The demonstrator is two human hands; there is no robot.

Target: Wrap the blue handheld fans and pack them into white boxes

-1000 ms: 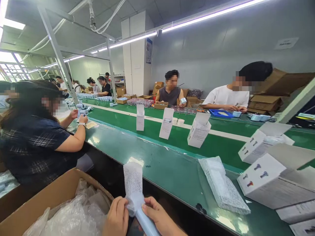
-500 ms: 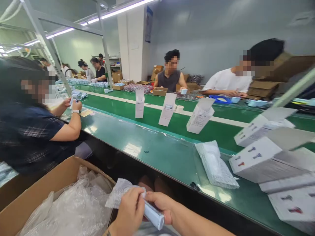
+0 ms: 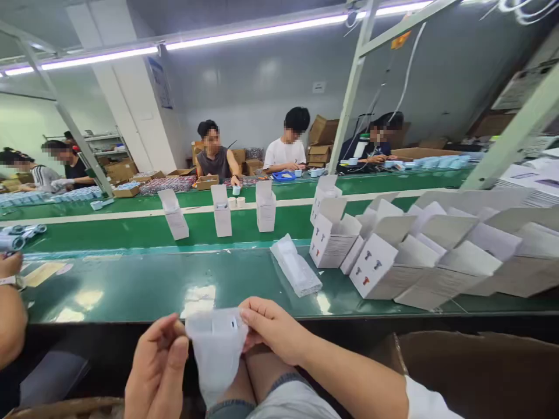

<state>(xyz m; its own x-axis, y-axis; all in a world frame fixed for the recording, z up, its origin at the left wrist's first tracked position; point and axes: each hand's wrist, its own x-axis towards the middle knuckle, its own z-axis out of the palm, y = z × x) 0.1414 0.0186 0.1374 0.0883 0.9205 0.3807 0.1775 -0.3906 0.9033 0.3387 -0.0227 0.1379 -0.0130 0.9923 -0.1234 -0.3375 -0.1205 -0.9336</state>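
As the limp bag [image 3: 218,352] looks slippery, its rim [image 3: 204,317], which the right hand [image 3: 271,327] pinches, likely handles best; whether the left hand [image 3: 158,364] grips is unclear.

Free room, main: open stretch of desk [image 3: 144,279] ahead of the left hand [image 3: 159,364] and right hand [image 3: 264,323], from yellow paper [image 3: 46,273] at left to bubble-wrapped package [image 3: 297,269] at right.
Free room, secondary: gaps between three standing white boxes on the green belt [image 3: 201,226]: left box [image 3: 175,221], middle box [image 3: 222,218], right box [image 3: 266,214]; lids raised.
Obstacle, right: dense rank of open boxes [image 3: 423,276], flaps up; narrow strip of desk between it and the package.
Obstacle, far left: co-worker's forearm [image 3: 9,320].
Obstacle, lower right: brown carton [image 3: 476,366], beyond the right forearm.
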